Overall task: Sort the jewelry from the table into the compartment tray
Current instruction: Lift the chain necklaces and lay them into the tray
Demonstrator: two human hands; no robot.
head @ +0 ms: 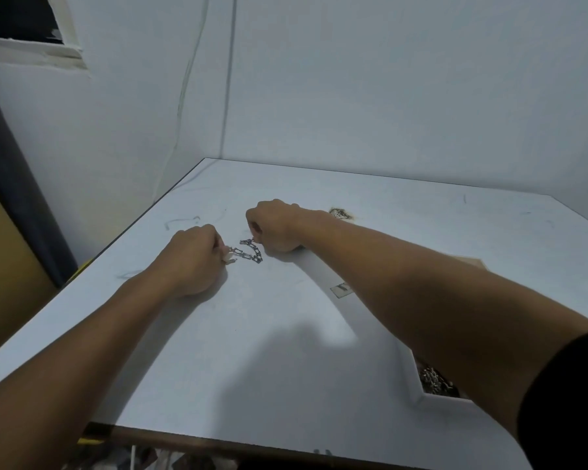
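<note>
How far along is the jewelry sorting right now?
Done: silvery chains lie beside the right forearm, possibly already sorted, mostly hidden. In hand: the left hand and right hand each pinch an end of a dark metal link chain on the white table. Left: that chain, plus a small gold-coloured heap behind the right wrist.

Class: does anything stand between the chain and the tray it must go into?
Yes. The right forearm lies across the tray, hiding most of it. The left hand and right hand each pinch an end of the chain, so nothing separates hands and chain.
</note>
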